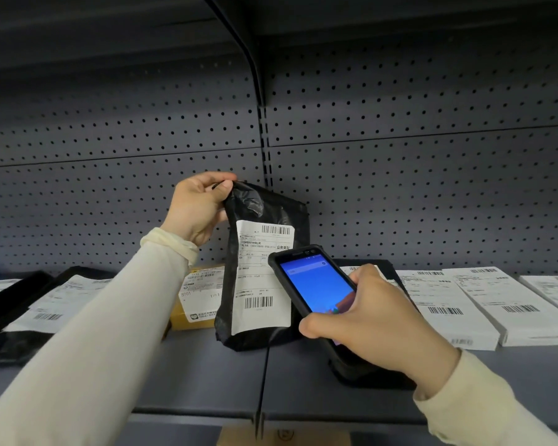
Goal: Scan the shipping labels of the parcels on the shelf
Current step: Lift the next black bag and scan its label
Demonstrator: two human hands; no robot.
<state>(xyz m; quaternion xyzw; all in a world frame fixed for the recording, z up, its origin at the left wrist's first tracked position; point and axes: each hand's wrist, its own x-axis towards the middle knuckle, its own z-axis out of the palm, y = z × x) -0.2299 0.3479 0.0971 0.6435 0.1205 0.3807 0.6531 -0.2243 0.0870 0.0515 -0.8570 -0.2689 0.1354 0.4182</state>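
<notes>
A black plastic parcel bag (264, 207) stands upright on the grey shelf (194, 375), its bottom edge resting on the board. My left hand (195, 209) pinches its top left corner between thumb and fingers. A white shipping label (258, 278) with two barcodes faces me on its front. My right hand (371, 320) grips a black handheld scanner (316, 284) with a lit blue screen, held just in front of the label's right side and covering part of it.
A yellow-brown box (197, 294) with a label lies behind my left wrist. Black bags with labels (45, 304) lie flat at the left. Several white labelled parcels (484, 300) lie flat at the right. A perforated back panel (400, 156) closes the shelf.
</notes>
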